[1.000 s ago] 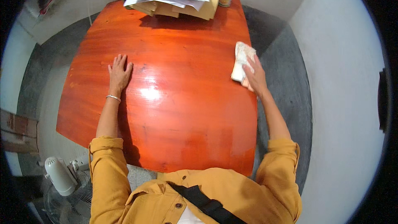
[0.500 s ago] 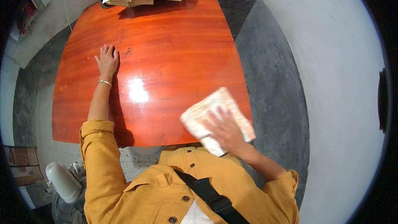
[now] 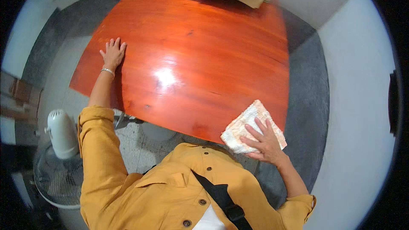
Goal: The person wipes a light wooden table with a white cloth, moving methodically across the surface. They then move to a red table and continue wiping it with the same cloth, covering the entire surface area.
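Bright overhead glare on table (image 3: 200, 51); fisheye-bent edges

Pale cloth (image 3: 249, 121), glossy red-orange table (image 3: 204, 51)

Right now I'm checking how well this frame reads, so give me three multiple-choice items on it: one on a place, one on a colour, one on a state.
1. Where does the cloth lie?
A. at the near right corner of the table
B. at the far left corner
C. on the floor

2. What colour are the person's sleeves?
A. blue
B. mustard yellow
C. white

3. How is the left hand?
A. clenched around a cup
B. lifted off the table
C. flat on the tabletop, fingers spread

Answers:
1. A, since the right hand presses the cloth down at the table's near right edge.
2. B, since both forearms wear yellow fabric.
3. C, since the palm lies open on the wood near the left edge.
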{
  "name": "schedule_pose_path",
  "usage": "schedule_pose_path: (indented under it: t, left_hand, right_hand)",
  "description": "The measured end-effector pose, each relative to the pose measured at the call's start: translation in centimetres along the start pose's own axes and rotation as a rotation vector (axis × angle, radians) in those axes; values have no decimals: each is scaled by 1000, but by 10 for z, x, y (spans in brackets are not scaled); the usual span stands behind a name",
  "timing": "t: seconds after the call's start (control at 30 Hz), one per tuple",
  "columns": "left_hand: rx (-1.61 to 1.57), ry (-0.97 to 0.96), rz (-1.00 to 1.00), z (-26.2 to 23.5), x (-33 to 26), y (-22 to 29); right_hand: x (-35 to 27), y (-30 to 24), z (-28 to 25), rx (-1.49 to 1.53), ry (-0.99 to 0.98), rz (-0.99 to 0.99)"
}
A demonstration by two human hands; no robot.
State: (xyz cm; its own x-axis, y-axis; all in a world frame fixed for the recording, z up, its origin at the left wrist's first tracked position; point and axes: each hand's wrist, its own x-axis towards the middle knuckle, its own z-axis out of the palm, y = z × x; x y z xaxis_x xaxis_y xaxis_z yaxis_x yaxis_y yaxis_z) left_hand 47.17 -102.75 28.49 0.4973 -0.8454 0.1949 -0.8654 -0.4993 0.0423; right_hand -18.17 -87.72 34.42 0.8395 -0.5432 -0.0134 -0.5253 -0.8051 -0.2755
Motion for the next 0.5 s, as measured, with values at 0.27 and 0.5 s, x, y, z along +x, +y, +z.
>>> schedule_pose_path:
  t: [0.27, 0.5]
  left_hand:
    - [81, -180, -105, -64, -35, 27]
    - [-39, -436, -167, -53, -29, 3]
  right_hand:
    - [152, -54, -5, 34, 0, -501]
    - [326, -153, 43, 29, 109, -719]
